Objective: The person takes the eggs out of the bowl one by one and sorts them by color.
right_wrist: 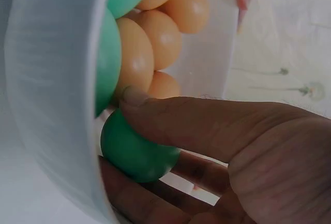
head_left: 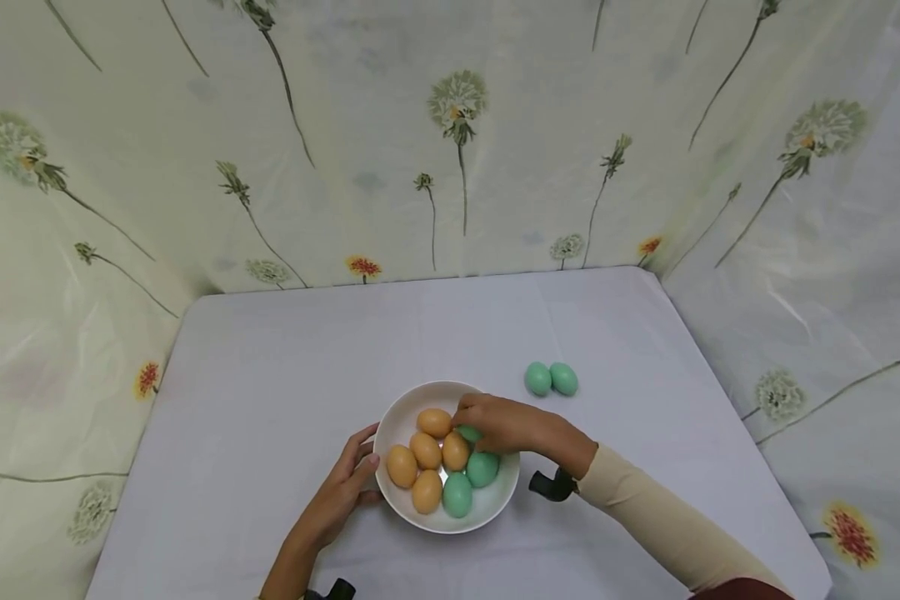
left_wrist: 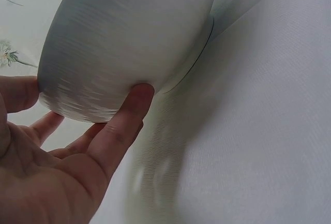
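A white bowl (head_left: 497,500) holds several orange eggs (head_left: 425,451) on its left side and green eggs (head_left: 457,495) on its right. My left hand (head_left: 336,490) grips the bowl's left side, thumb at the rim and fingers spread against the outer wall, as the left wrist view shows. My right hand (head_left: 506,425) reaches over the right rim and holds a green egg (right_wrist: 139,149) between thumb and fingers, inside the bowl. That egg lies low beside the other eggs. Two more green eggs (head_left: 537,379) lie side by side on the table, behind and right of the bowl.
A white cloth covers the table (head_left: 285,367). Behind it and along both sides hangs a curtain (head_left: 360,167) printed with dandelions and orange flowers. The right forearm's beige sleeve (head_left: 645,508) crosses the table's front right part.
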`<state>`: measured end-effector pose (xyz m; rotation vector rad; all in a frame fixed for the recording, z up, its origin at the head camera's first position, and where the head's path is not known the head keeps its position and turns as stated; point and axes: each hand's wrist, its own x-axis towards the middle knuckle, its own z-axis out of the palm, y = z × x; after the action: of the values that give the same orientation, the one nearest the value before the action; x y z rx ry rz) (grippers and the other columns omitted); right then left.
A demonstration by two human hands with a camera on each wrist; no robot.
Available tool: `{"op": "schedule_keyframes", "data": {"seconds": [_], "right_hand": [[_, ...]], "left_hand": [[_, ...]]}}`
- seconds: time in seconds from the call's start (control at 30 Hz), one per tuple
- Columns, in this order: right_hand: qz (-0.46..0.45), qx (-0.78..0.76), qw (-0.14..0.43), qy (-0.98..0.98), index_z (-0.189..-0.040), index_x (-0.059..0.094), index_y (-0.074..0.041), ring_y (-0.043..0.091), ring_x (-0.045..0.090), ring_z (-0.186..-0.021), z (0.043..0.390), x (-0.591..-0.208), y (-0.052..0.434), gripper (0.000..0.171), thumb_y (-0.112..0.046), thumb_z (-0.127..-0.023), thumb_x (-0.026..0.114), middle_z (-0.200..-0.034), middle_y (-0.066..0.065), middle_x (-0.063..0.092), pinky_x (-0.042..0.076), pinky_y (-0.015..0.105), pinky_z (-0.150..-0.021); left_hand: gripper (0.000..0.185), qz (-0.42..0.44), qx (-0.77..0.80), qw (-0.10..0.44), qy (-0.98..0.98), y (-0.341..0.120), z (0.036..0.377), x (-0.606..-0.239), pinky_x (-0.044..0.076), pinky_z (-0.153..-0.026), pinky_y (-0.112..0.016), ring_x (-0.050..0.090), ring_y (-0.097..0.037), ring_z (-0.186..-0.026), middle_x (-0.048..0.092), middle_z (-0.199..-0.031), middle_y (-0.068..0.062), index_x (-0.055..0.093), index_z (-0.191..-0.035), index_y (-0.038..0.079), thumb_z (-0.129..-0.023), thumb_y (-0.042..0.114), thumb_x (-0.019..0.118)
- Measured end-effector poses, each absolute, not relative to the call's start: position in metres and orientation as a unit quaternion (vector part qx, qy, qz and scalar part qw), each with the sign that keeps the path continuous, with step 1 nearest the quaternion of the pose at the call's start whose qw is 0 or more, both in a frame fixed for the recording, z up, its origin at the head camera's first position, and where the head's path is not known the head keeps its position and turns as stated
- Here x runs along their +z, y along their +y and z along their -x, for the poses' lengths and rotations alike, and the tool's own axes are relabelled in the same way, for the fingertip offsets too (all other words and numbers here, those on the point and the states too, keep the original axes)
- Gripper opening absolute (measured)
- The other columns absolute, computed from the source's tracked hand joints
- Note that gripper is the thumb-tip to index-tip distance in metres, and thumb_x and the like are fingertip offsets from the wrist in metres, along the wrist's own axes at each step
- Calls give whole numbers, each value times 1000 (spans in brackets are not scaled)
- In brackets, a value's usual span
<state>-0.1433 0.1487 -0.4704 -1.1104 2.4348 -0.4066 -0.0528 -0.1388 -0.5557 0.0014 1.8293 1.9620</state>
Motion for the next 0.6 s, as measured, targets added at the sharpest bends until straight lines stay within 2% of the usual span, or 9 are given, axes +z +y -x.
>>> {"op": "schedule_keyframes", "data": {"seconds": [0.23,0.33,0.6], "right_hand": [[400,-189,224,868,-124,67,-8,23,59,-115,149,-457,160,41,-6,-84,78,-124,6,59,53,35,-96],[408,-198,221,864,-127,66,-8,22,59,-117,151,-452,167,43,-8,-86,78,-126,5,59,53,34,-96],[411,-208,199,865,-124,69,-16,24,62,-116,155,-439,187,38,-13,-87,78,-133,8,58,56,30,-92]], "left_hand": [[57,-5,709,220,670,-138,52,-553,57,-89,-48,53,-40,-128,35,-153,-23,24,-156,24,-106,36,49],[57,-1,710,220,670,-137,52,-552,57,-89,-48,52,-41,-129,36,-153,-22,25,-155,25,-105,36,49],[56,-11,714,220,664,-138,52,-552,57,-90,-48,50,-42,-130,33,-153,-23,22,-156,22,-107,32,47]]}}
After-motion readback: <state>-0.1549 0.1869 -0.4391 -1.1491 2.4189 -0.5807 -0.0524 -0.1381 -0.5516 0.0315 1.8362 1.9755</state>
